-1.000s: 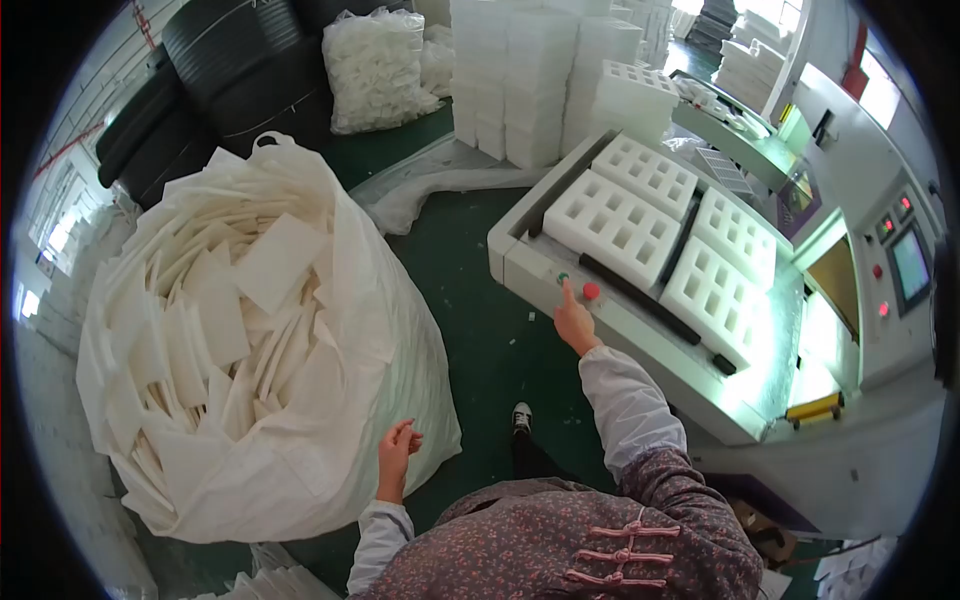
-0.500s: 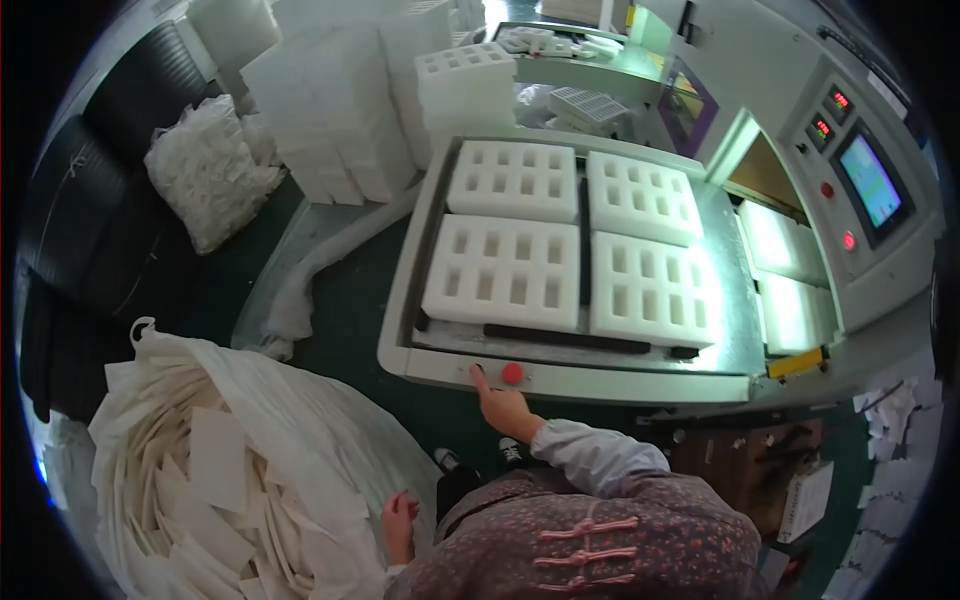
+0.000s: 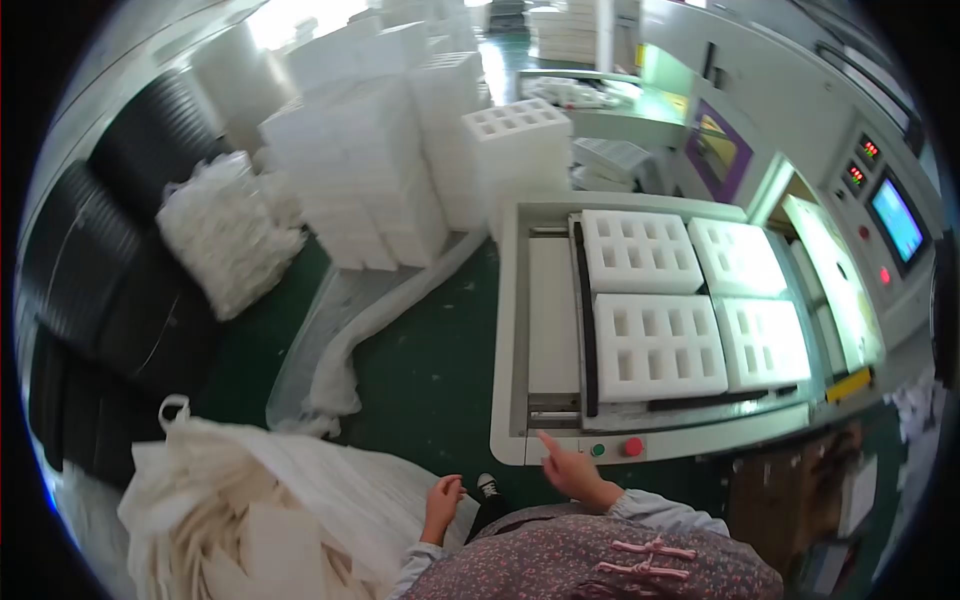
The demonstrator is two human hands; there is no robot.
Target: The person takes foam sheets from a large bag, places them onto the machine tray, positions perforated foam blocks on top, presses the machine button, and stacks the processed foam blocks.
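My right hand point(image 3: 577, 473) is at the front rail of the machine bed point(image 3: 510, 420), index finger stretched out and the other fingers bent, with nothing in it. Its fingertip is left of a green button point(image 3: 597, 450) and a red button point(image 3: 633, 447). Low on the left, my left hand point(image 3: 442, 500) hangs empty with loosely bent fingers beside a large white sack point(image 3: 330, 460). White foam blocks with rectangular pockets point(image 3: 660, 345) lie in two rows on the sliding tray point(image 3: 690, 412), against its dark bar point(image 3: 588, 330).
A control panel with a screen point(image 3: 897, 220) is on the machine at right. Stacked white foam point(image 3: 370, 170) stands behind the bed. Plastic sheeting point(image 3: 340, 370) lies on the green floor. Black rolls point(image 3: 120, 220) and a bag of white pieces point(image 3: 230, 230) are at left.
The tray with the foam blocks has slid right towards the machine opening, baring the bed's left end. My right fingertip has come off the button at the rail. The view has shifted.
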